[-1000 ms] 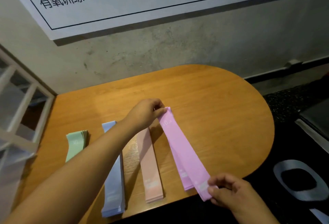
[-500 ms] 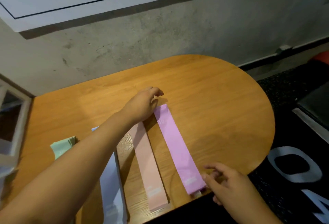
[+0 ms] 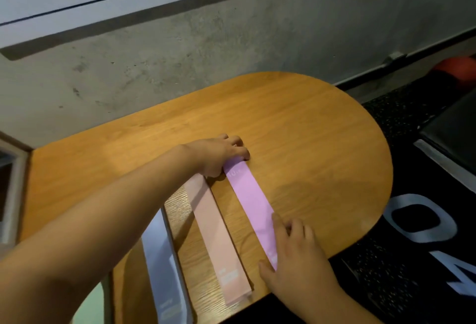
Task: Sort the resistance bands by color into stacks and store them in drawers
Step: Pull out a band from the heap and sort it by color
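Our left hand (image 3: 219,153) reaches across the table, its fingers bent down over the far end of the flat lilac-pink rubber resistance band (image 3: 249,195). We cannot tell whether they pinch that end or only press on it. Our right hand (image 3: 296,251) lies flat on the near end, fingers fairly straight and together, pressing the band to the wood. With one hand at each end, we judge the aim is to lay the band straight and square it up as the lilac stack. Whether another band lies under it is hidden.

Just to the left, apart by a thin strip of bare wood, lies the long peach-pink rubber band (image 3: 213,228), roughly parallel, its near end at the table edge. Further left, partly under our forearm, is the pale blue-grey rubber band (image 3: 162,259), and a bit of mint-green band (image 3: 90,305) shows at the bottom edge. Set side by side, the colours stay separate and each is easy to lift alone.

All rest on the oval honey-coloured wooden table (image 3: 322,143), which stands against a grey concrete wall (image 3: 231,48). No drawer is plainly visible, so we think storing comes later.
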